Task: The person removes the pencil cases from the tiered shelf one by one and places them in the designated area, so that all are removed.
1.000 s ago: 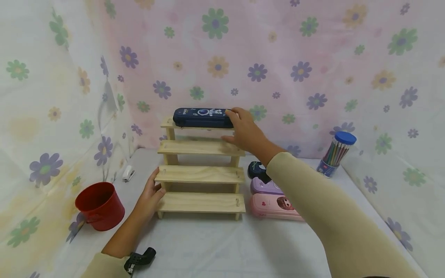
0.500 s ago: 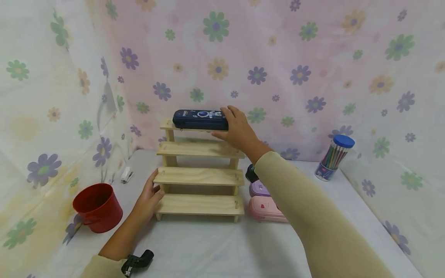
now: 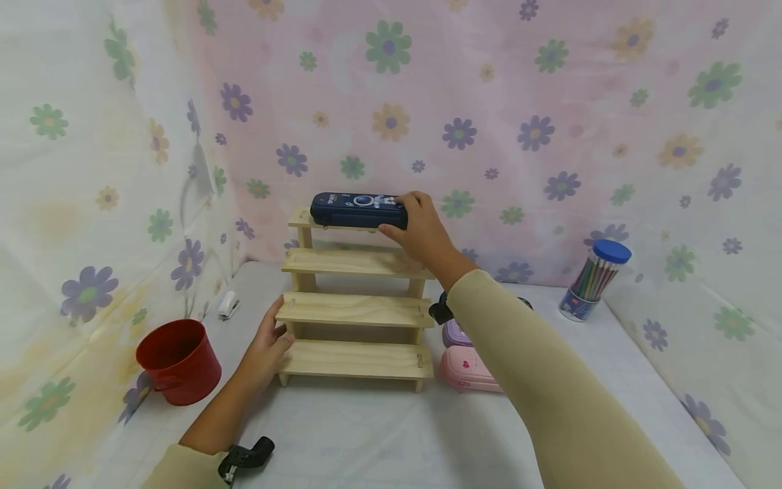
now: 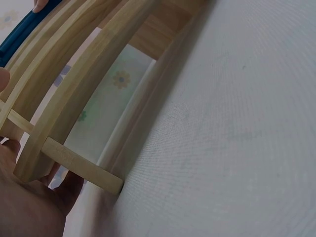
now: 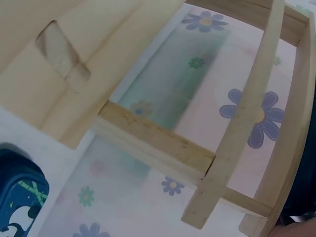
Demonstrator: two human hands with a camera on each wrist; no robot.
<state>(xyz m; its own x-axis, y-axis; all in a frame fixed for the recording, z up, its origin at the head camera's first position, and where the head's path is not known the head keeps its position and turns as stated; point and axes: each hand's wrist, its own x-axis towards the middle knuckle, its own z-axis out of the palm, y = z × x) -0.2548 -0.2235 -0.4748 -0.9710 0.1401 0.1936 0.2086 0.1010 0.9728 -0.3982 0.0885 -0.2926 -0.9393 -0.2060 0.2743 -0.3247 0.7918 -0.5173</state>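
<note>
On the top step of a pale wooden stepped rack (image 3: 354, 310) lies a navy pencil case (image 3: 357, 210) with a space print. My right hand (image 3: 425, 234) grips its right end, thumb at the front and fingers over the top. In the right wrist view only a bit of that hand (image 5: 298, 230) shows, beside the dark case (image 5: 305, 177). My left hand (image 3: 261, 353) holds the rack's left side by the lower two steps. The left wrist view shows this hand (image 4: 29, 210) with fingers curled round the end of the rack (image 4: 74, 98).
Right of the rack lie a pink pencil case (image 3: 469, 367) and a purple one (image 3: 455, 333), partly behind my right sleeve. A dark panda-print case (image 5: 22, 197) is there too. A pencil tub (image 3: 592, 278) stands back right; a red bucket (image 3: 178, 363) and white stapler (image 3: 229, 305) are left.
My right hand has shifted slightly left along the pencil case, and its thumb has come up from below against the case's front. The left hand stays on the rack.
</note>
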